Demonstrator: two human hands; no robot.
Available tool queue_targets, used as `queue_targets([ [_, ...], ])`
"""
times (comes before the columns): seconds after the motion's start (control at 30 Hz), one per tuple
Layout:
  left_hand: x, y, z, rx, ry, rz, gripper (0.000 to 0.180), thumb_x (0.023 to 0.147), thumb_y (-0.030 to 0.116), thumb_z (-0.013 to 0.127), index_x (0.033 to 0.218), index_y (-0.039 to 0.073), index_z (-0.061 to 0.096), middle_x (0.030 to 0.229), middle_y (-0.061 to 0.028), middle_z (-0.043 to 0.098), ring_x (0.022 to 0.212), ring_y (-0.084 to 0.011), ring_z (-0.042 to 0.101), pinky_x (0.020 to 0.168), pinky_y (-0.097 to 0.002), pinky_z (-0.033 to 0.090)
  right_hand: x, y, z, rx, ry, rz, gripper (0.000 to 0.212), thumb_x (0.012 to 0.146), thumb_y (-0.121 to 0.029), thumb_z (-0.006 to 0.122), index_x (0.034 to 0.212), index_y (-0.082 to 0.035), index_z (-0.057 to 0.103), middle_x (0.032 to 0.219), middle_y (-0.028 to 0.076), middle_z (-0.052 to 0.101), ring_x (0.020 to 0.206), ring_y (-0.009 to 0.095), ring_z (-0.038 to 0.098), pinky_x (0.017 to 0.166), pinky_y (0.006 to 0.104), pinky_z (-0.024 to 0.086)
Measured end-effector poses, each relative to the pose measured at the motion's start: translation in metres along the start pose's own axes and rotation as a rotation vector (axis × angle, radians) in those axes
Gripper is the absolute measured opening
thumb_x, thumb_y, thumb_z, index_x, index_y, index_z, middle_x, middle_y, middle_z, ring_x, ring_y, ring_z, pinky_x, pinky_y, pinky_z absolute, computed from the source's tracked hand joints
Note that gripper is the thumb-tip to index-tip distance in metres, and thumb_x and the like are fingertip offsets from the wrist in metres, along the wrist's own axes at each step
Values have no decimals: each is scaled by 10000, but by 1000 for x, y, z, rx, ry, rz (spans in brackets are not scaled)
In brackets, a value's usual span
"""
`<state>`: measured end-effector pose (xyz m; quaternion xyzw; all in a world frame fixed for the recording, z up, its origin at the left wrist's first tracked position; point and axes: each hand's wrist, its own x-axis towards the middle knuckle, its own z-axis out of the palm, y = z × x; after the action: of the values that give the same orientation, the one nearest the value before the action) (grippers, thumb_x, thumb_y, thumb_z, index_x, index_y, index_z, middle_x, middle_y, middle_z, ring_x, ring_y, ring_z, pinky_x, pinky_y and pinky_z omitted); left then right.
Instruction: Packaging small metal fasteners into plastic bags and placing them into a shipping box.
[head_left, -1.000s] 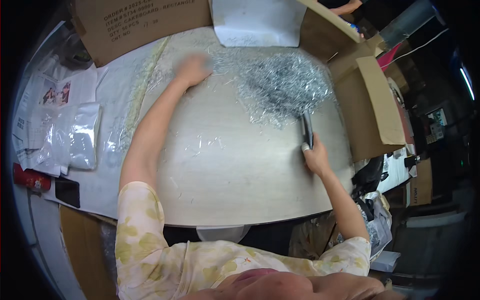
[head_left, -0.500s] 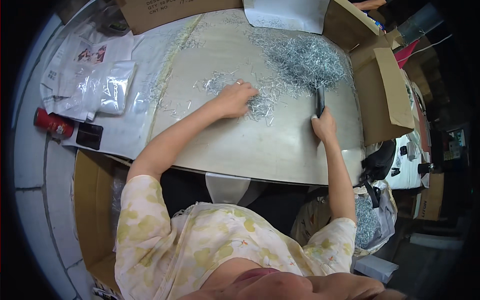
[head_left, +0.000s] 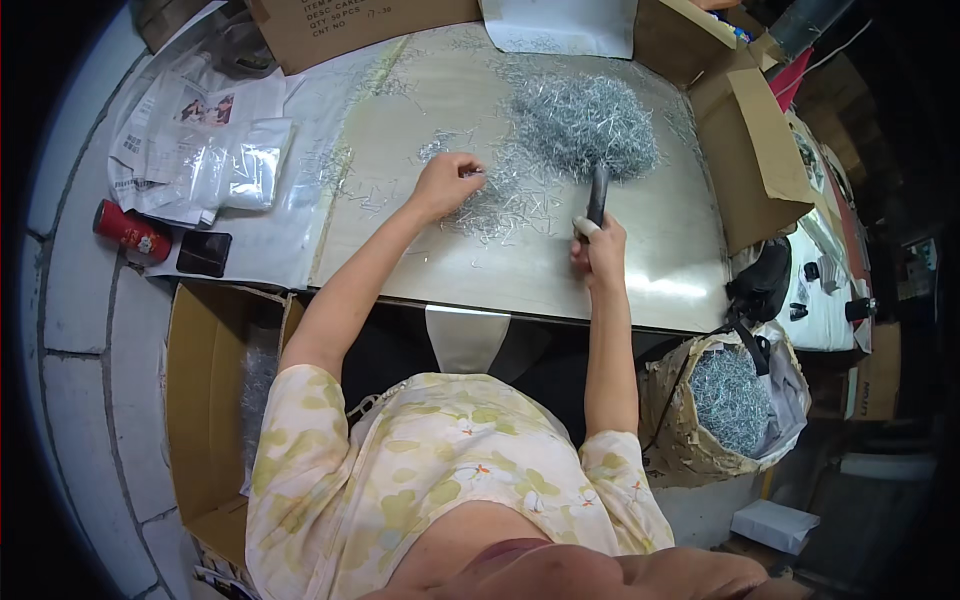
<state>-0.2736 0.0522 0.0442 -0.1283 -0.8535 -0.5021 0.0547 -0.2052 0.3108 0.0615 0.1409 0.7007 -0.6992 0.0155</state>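
Note:
My right hand [head_left: 601, 246] is closed round a black handle [head_left: 598, 195]; a light wrap covers one finger. The handle's far end runs into a big clump of small silvery bent metal pins [head_left: 585, 120], which hides what is at that end. At centre left, my left hand [head_left: 447, 186] has its fingers curled and pinched together beside a thin scatter of loose pins [head_left: 510, 208]. Whatever the fingertips hold, if anything, is too small to make out.
Cardboard boxes [head_left: 760, 150] stand along the table's right and back edges. Plastic bags [head_left: 255, 165], a red can [head_left: 130, 232] and a dark phone [head_left: 204, 254] lie at left. A sack of pins [head_left: 730, 400] stands at lower right, an open carton [head_left: 205, 400] at lower left.
My right hand has moved left with the handle, and the clump of pins has shifted left with it. My left hand has drawn slightly left, its fingers now curled together. The view has shifted a little.

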Motion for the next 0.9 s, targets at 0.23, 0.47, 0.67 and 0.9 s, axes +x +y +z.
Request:
queue_targets([
  [0.23, 30, 43, -18, -383, 38, -196, 222, 838, 192, 671, 965, 12, 694, 800, -34, 648, 751, -93, 596, 625, -266, 503, 3, -74, -23, 601, -316, 103, 290, 887, -70, 552, 1131, 79, 507, 729, -4, 433, 515, 44, 414, 397, 205, 291],
  [0.47, 96, 18, -27, 51, -122, 59, 388, 836, 261, 661, 1164, 56, 632, 1091, -93, 654, 917, -194, 630, 781, -339, 524, 50, -83, -54, 372, -190, -135, 350, 889, -85, 548, 1195, 78, 497, 712, 32, 504, 459, 61, 426, 378, 201, 312],
  [0.67, 197, -136, -81, 470, 171, -2, 599, 852, 309, 570, 1399, 115, 421, 1481, -153, 357, 1328, -323, 396, 1056, -440, 374, 63, -6, -52, 11, -38, 11, 440, 834, -68, 577, 1246, 51, 480, 645, 50, 523, 438, 114, 492, 387, 246, 385],
  [0.9, 217, -144, -74, 880, -103, -238, 640, 943, 498, 423, 1480, 179, 287, 1560, -151, 181, 1436, -363, 167, 1094, -643, 180, 65, -11, -46, -98, -73, 19, 459, 818, -56, 597, 1246, 54, 472, 707, 70, 545, 463, 148, 539, 416, 263, 428],
])
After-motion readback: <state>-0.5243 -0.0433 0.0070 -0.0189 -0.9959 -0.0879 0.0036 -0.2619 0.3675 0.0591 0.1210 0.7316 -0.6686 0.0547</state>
